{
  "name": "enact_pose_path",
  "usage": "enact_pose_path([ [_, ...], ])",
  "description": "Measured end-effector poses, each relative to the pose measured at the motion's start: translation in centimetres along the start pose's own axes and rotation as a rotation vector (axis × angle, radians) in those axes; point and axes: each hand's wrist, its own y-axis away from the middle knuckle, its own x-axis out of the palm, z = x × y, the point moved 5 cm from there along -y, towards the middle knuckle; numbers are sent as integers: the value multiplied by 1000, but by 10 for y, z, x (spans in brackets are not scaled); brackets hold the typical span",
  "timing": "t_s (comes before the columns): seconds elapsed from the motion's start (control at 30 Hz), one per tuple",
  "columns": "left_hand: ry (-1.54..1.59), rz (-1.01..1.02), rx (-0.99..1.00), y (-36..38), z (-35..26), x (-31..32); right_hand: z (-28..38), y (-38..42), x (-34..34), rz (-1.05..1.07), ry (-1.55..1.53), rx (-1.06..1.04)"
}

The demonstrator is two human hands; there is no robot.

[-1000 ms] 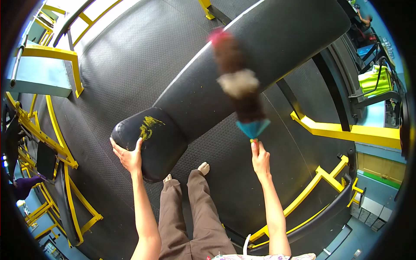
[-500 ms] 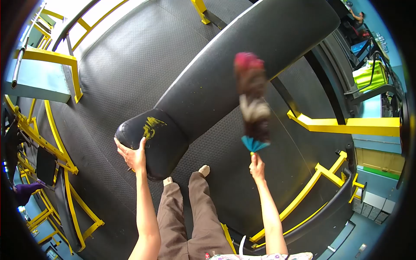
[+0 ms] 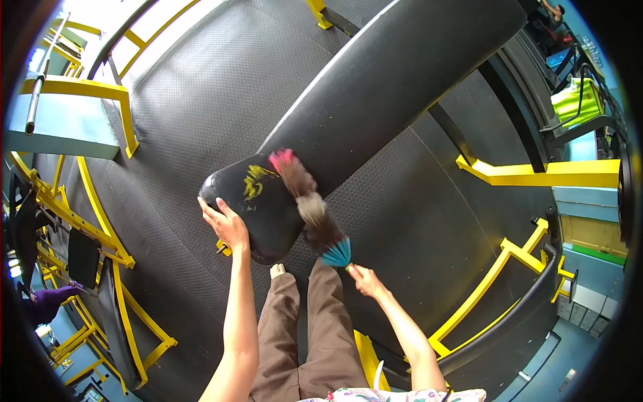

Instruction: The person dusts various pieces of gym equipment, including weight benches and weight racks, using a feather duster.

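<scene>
A feather duster [image 3: 311, 209] with pink, brown and cream feathers and a teal collar is held by its handle in my right hand [image 3: 367, 280], which is closed round it. Its feathered end lies over the seat pad [image 3: 268, 221] of a black padded bench, near a yellow scuffed patch [image 3: 256, 182]. My left hand [image 3: 228, 226] rests on the pad's left edge with its fingers stretched out and apart. The long back pad [image 3: 388, 87] of the bench runs up to the upper right from the seat pad.
Yellow-framed gym equipment stands on both sides, with a yellow beam [image 3: 556, 175] at right and a rack [image 3: 100, 228] at left. Black textured matting [image 3: 181, 120] covers the floor. A lime-green bag [image 3: 577, 102] and another person [image 3: 554, 13] are at the upper right.
My right hand has swung the duster left and down, from upright beside the bench to slanting over the seat pad. My left hand stays on the pad's edge. The view has shifted slightly.
</scene>
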Motion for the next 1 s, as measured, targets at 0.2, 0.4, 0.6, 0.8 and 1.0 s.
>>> enact_pose_path([
  [0.2, 248, 33, 37, 4, 30, -2, 27, 43, 25, -97, 226, -255],
  [0.4, 350, 43, 12, -1, 28, -7, 100, 9, 8, -293, 257, -242],
  [0.6, 340, 7, 28, -1, 28, -16, 141, 29, 41, -222, 246, -372],
  [0.8, 299, 36, -26, 4, 26, -21, 118, 0, 50, -350, 225, -145],
  [1.0, -145, -24, 160, 10, 21, -17, 63, 49, 85, -583, 176, -472],
])
